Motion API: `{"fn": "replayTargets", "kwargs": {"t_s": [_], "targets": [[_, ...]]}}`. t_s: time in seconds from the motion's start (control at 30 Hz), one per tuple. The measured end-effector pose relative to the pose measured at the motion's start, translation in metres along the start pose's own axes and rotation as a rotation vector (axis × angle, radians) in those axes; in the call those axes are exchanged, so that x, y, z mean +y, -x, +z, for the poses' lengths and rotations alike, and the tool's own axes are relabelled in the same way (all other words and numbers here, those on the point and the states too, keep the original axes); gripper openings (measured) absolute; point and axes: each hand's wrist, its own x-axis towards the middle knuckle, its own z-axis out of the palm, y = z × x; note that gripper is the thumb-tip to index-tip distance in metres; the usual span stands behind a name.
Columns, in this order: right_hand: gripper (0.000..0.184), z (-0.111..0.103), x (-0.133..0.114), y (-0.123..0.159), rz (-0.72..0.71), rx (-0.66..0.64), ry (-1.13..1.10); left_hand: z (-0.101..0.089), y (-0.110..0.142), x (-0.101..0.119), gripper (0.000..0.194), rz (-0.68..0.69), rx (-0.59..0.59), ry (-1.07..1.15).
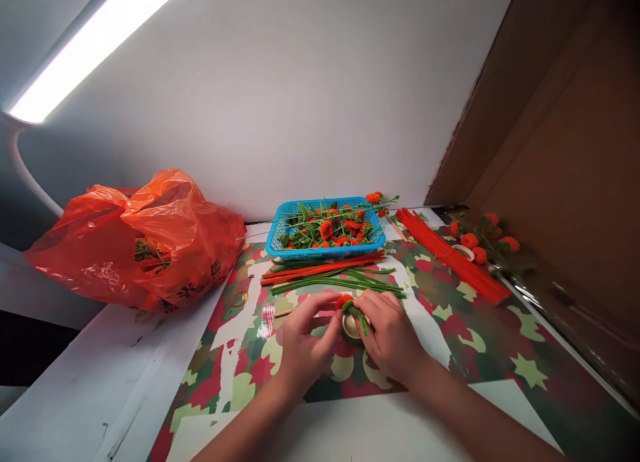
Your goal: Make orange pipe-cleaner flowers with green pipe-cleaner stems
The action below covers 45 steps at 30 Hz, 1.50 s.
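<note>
Between my two hands is a small pipe-cleaner flower point(344, 301) with an orange-red head and a green fuzzy part. My left hand point(309, 335) pinches the red head from the left, thumb and forefinger closed on it. On the other side, my right hand point(387, 329) has its fingers closed on the green pipe cleaner point(361, 321) that hangs from the flower. Just below the flower stands a small round roll or cup point(351, 326), pale inside, partly covered by my fingers. Green pipe cleaners point(335, 285) and red pipe cleaners point(320, 270) lie right beyond my hands.
A blue basket point(327, 253) of red flowers and green stems stands at the back. An orange plastic bag point(165, 229) sits left, a bundle of red pipe cleaners point(450, 255) right. A wire coil point(240, 299) lies on the patterned mat point(480, 342). A lamp point(95, 49) hangs upper left.
</note>
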Motion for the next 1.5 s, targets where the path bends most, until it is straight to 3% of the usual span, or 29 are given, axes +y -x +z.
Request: {"fn": "replayTargets", "kwargs": {"t_s": [0.13, 0.4, 0.47, 0.53, 0.7, 0.8, 1.1, 1.5], "targets": [[0.017, -0.004, -0.001, -0.002, 0.09, -0.086, -0.147, 0.001, 0.0, -0.004, 0.015, 0.006, -0.099, 0.026], [0.023, 0.005, -0.003, 0.0, 0.643, -0.176, -0.75, 0.004, 0.005, -0.013, 0.019, 0.142, -0.031, -0.027], [0.023, 0.008, -0.004, 0.002, 0.72, -0.209, -0.827, 0.004, 0.005, -0.013, 0.019, 0.156, -0.037, -0.034], [0.022, 0.008, -0.005, 0.002, 0.661, -0.179, -0.77, 0.004, 0.005, -0.013, 0.016, 0.124, -0.036, -0.021], [0.005, -0.001, -0.007, 0.0, 0.253, 0.116, -0.305, 0.007, 0.002, -0.009, 0.013, -0.066, -0.018, 0.078], [0.005, -0.003, -0.008, 0.0, 0.103, 0.175, -0.198, 0.007, 0.002, -0.008, 0.013, -0.061, 0.007, 0.084], [0.011, 0.003, -0.01, 0.004, 0.028, 0.231, -0.269, 0.007, 0.005, -0.009, 0.014, 0.064, 0.072, -0.053], [0.027, 0.008, -0.006, 0.007, -0.028, 0.105, 0.001, 0.009, 0.004, -0.009, 0.025, 0.005, -0.062, -0.138]]}}
